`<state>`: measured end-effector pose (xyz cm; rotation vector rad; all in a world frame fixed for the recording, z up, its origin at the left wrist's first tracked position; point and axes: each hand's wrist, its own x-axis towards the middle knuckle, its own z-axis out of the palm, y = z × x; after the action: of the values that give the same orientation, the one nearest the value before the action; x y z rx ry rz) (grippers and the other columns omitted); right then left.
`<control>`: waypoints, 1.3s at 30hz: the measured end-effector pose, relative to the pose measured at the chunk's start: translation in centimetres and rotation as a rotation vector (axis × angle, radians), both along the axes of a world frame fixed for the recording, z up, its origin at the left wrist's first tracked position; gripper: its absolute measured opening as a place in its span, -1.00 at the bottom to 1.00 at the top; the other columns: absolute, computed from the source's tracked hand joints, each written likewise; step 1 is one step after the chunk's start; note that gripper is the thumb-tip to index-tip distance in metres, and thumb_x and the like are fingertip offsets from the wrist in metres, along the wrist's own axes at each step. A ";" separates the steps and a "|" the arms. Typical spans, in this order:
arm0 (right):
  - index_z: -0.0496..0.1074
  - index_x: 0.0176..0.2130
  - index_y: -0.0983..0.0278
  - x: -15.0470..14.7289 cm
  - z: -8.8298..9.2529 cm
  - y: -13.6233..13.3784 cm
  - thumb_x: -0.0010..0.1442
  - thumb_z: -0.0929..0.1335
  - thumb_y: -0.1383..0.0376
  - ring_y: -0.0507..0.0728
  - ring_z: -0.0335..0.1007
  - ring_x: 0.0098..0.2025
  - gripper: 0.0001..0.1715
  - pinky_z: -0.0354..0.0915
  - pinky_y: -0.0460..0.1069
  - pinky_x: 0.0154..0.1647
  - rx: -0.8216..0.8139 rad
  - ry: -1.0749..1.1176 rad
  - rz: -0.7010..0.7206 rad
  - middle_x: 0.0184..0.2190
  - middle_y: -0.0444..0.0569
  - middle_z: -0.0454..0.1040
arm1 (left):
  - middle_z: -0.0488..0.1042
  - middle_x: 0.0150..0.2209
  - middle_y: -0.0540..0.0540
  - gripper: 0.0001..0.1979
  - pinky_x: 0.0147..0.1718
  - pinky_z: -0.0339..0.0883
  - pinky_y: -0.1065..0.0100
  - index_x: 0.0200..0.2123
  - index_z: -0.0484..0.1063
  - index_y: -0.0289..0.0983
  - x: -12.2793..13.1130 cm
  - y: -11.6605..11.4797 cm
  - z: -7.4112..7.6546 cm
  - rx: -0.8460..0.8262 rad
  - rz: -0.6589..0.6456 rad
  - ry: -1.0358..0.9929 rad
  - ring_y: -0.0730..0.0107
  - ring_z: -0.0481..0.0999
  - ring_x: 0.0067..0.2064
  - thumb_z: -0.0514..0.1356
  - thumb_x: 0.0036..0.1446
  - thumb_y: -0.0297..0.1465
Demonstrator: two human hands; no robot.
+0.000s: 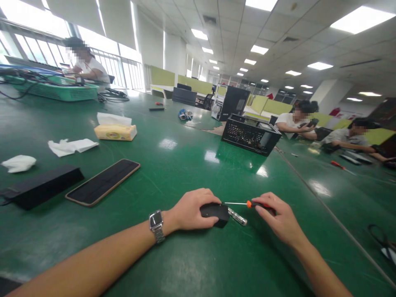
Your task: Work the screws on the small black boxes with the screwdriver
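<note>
My left hand (190, 209) is closed around a small black device (215, 213) with a silver metal end (237, 217), pressing it on the green table (173, 165). My right hand (278, 220) pinches a small screwdriver (252, 203) with an orange and black handle. Its thin shaft points left toward the device's top edge. A metal watch (156, 225) sits on my left wrist.
A phone (102, 182) lies face up at left beside a black box (41, 186), crumpled tissues (71, 146) and a tissue pack (115, 131). A black computer case (250, 134) stands ahead. Other people sit at the far left and right. A green basket (52, 88) is at the back left.
</note>
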<state>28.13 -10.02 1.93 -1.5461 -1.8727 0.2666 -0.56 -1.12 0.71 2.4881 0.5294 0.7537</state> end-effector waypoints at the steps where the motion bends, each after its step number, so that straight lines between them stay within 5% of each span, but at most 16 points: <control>1: 0.54 -0.17 0.23 0.0 0.0 0.0 0.22 0.31 0.21 0.10 0.37 -0.28 -0.75 0.27 0.00 -0.29 0.011 0.009 0.001 -0.28 -0.02 0.43 | 0.48 -0.15 -0.10 -0.60 -0.09 0.31 0.29 -0.04 0.46 -0.23 0.0 0.0 0.0 0.003 0.000 0.001 0.24 0.44 -0.13 0.28 -0.01 -0.36; 15: 0.52 -0.17 0.21 -0.6 0.9 -0.3 0.21 0.32 0.27 0.10 0.37 -0.25 -0.79 0.29 0.01 -0.24 0.157 -0.174 0.026 -0.27 -0.03 0.37 | 0.47 -0.14 -0.11 -0.59 -0.10 0.33 0.30 -0.03 0.48 -0.23 0.0 0.1 -0.2 0.046 0.015 0.020 0.25 0.46 -0.14 0.27 0.01 -0.32; 22: 0.52 -0.15 0.16 -2.2 4.9 -0.1 0.20 0.34 0.25 0.12 0.34 -0.23 -0.78 0.29 0.04 -0.22 0.191 -0.381 0.032 -0.25 -0.04 0.31 | 0.48 -0.15 -0.13 -0.59 -0.13 0.35 0.30 -0.03 0.50 -0.25 0.1 0.1 -0.2 0.117 0.013 0.067 0.23 0.47 -0.16 0.25 0.02 -0.27; 28: 0.38 -0.05 0.24 -7.2 8.3 2.2 0.28 0.26 0.24 0.08 0.36 -0.27 -0.74 0.29 -0.01 -0.22 0.303 -0.107 0.053 -0.24 -0.04 0.37 | 0.49 -0.17 -0.12 -0.63 -0.14 0.35 0.32 -0.08 0.51 -0.26 0.1 0.2 -0.1 0.133 0.005 0.061 0.24 0.47 -0.17 0.25 0.03 -0.28; 36: 0.31 -0.08 0.25 -11.4 8.6 4.2 0.35 0.14 0.17 0.02 0.35 -0.45 -0.69 0.26 -0.08 -0.39 0.185 0.102 0.134 -0.40 -0.12 0.42 | 0.48 -0.18 -0.12 -0.63 -0.15 0.36 0.32 -0.09 0.49 -0.26 0.1 0.2 -0.1 0.140 0.002 0.068 0.23 0.48 -0.17 0.24 0.03 -0.25; 39: 0.33 -0.20 0.26 -11.8 8.7 4.1 0.33 0.15 0.21 0.02 0.33 -0.47 -0.75 0.22 -0.08 -0.40 0.220 0.005 0.122 -0.48 -0.15 0.37 | 0.48 -0.18 -0.12 -0.63 -0.15 0.36 0.32 -0.09 0.49 -0.27 0.1 0.2 -0.2 0.139 0.004 0.064 0.23 0.48 -0.17 0.25 0.03 -0.25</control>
<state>16.35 -5.95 10.66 -1.2857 -1.9250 0.1141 -0.50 -0.93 0.52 2.6477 0.5213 0.7381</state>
